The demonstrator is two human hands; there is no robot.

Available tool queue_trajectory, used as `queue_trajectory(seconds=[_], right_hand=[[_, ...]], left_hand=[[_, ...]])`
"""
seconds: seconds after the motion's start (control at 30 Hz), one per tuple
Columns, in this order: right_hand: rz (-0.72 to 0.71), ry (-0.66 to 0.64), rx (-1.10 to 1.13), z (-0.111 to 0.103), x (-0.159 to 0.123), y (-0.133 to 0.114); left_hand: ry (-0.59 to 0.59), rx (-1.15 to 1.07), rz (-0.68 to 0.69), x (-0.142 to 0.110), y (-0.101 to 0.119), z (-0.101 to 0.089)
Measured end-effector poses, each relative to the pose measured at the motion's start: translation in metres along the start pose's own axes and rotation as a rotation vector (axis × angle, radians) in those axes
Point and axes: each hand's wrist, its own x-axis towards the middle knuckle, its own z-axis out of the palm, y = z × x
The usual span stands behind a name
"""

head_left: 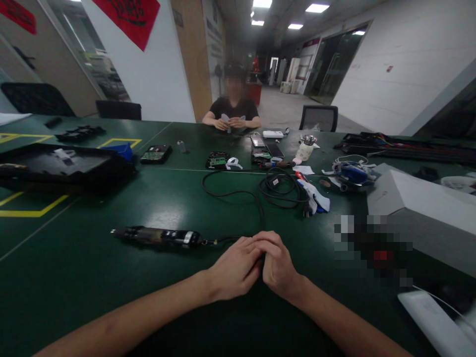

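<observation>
Just right of the middle of the green table, my left hand (pixel 234 270) and my right hand (pixel 280 272) touch each other with bent, closed fingers. The right fingers rest over the tips of the left ones. Whatever lies inside the fingers, if anything, is hidden. A black electric screwdriver (pixel 159 237) lies flat to the left, its bit pointing left. Its black cable (pixel 262 210) runs up to my fingers and out of sight behind them; I cannot tell whether they hold it. Further back the cable lies in loose loops, ending in a plug (pixel 306 210).
Opened devices with green circuit boards (pixel 217 159) lie further back. A large black tray (pixel 67 166) stands left, a white box (pixel 420 208) right. Gloves (pixel 315 196) and a blue device (pixel 351 172) lie beyond the hands. Another person (pixel 233 111) sits opposite, holding something pale.
</observation>
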Motion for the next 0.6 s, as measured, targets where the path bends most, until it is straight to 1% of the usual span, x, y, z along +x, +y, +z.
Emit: queue_trajectory(seconds=[0.03,0.1,0.17,0.23,0.3,0.4,0.47,0.53,0.6], right_hand=[[-0.021,0.043,-0.002,-0.002,0.0,0.0],[-0.04,0.079,-0.017,-0.006,0.001,0.001],[-0.022,0.064,-0.03,-0.01,0.001,0.0],[0.024,-0.026,-0.05,-0.011,0.002,-0.001],[0.062,-0.153,-0.086,-0.011,0.004,-0.004],[0.058,-0.326,-0.158,-0.008,0.01,-0.011],[0.043,-0.427,-0.212,-0.005,0.014,-0.016],[0.023,-0.492,-0.235,-0.003,0.017,-0.018],[0.018,-0.523,-0.25,-0.001,0.017,-0.018]], left_hand=[[-0.005,-0.042,0.061,0.007,0.002,0.003],[-0.022,-0.072,0.148,0.012,0.005,0.008],[-0.02,-0.034,0.163,0.006,0.007,0.01],[0.011,0.046,0.14,-0.008,0.006,0.009],[0.063,0.162,0.124,-0.025,0.004,0.005],[0.145,0.354,0.11,-0.048,-0.002,-0.008],[0.176,0.443,0.093,-0.059,-0.008,-0.018],[0.193,0.495,0.07,-0.066,-0.013,-0.026],[0.203,0.517,0.071,-0.071,-0.019,-0.033]])
